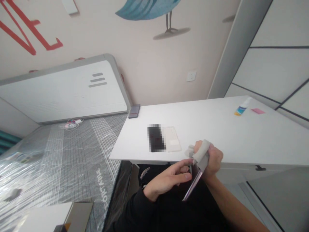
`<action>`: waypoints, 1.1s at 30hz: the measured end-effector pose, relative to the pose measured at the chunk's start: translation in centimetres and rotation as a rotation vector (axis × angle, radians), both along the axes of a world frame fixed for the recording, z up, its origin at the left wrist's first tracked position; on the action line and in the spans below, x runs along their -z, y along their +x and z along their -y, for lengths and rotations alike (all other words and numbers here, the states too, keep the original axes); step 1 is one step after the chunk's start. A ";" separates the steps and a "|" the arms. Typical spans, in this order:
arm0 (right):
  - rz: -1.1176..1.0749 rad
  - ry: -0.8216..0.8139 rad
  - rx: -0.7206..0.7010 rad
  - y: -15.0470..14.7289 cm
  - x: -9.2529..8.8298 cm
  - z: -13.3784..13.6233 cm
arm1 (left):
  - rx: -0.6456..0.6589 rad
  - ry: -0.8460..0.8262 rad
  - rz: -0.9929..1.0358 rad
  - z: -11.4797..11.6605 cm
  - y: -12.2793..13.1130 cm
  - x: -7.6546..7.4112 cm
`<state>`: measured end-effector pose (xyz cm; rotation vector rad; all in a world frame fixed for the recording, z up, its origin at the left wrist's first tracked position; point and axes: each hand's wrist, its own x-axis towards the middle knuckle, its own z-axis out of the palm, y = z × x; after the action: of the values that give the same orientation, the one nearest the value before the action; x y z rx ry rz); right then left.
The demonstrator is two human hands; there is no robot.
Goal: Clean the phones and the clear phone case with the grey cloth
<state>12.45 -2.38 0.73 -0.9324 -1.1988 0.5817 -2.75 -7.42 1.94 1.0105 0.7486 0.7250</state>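
While a thin dark slab [191,187], seen edge-on and hard to identify, is pinched by the left hand [169,178] before the white tabletop [217,129]'s near edge, a folded white cloth [202,150] is clasped against its upper end by the right hand [214,161].

Both hands meet just off the near edge of the worktop [241,135], right of its middle, and I read both as closed. Left hand [169,180] comes in from lower left, with a dark sleeve down to the wrist. Its index and thumb reach right and are pinched together. Right hand [210,159] is a closed fist, knuckles toward the worktop edge, close against the left fingertips [187,169]. Right forearm is bare and runs down to the lower right. Both wrists look roughly straight.
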 end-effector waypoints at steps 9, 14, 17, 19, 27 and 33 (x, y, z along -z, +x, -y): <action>-0.159 -0.108 -0.072 -0.5 -1.0 -1.4 | -0.048 -0.346 0.377 -1.8 0.1 2.4; 0.065 -0.111 -0.270 0.7 -1.2 -1.7 | -0.187 -0.319 0.482 -1.8 -0.1 1.5; 0.372 -0.066 -0.345 1.5 -1.2 -1.9 | -0.300 -0.351 0.515 -1.5 0.0 0.5; 0.594 0.013 -0.337 1.7 -1.2 -2.0 | -0.364 -0.424 0.546 -1.4 0.2 0.0; 1.198 0.170 -0.355 -1.0 0.1 0.7 | -0.571 -0.491 0.689 -2.1 0.1 -1.5; 1.296 0.297 -0.457 -1.8 0.0 2.6 | -0.596 -0.546 0.670 -1.9 -0.2 -0.9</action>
<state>10.68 -4.93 0.71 -0.7412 -2.6206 0.0592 -2.97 -5.47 2.88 0.0037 0.5934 1.2048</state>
